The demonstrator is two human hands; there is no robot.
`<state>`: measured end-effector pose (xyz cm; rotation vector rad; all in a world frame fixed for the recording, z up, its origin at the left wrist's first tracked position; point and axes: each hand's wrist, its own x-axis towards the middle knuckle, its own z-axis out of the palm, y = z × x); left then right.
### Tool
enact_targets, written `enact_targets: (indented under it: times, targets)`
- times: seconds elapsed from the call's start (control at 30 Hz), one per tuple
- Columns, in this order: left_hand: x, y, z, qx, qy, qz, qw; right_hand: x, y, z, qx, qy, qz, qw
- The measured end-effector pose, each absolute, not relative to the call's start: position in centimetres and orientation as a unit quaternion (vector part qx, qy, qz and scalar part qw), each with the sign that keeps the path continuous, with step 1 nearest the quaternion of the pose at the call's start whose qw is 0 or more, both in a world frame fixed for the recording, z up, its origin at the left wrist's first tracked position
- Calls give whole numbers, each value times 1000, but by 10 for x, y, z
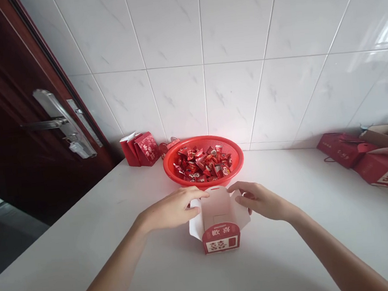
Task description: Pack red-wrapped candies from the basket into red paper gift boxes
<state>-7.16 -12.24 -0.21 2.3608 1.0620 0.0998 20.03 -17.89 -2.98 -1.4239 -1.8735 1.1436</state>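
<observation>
An open red box [221,238] with a white inside and pale characters on its front stands on the white table, its side flaps spread outward. My left hand [176,207] is at the box's left flap, thumb and fingers apart around its upper edge. On the other side, my right hand [259,201] has its fingers curled at the right flap, some fingertips hidden behind it. Just behind the box sits a red plastic basket [170,164] full of red-wrapped candies [204,163]. The inside of the box shows no candies.
Folded red boxes [141,149] stand at the table's back left, near a dark door [6,90] with a metal handle. More red boxes [384,168] lie at the right by a cardboard box [385,140]. A tiled wall [231,32] rises behind the table.
</observation>
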Motion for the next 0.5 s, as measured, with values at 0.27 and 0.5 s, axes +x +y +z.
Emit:
enact_targets:
  times: [0.27, 0.5]
  targets:
    - [-73, -121, 5, 876, 390, 53, 280, 196, -166, -26, -470, -718, 443, 260]
    - [-69, -119, 4, 870, 371, 94, 312, 193, -152, 4, -440, -781, 344, 278]
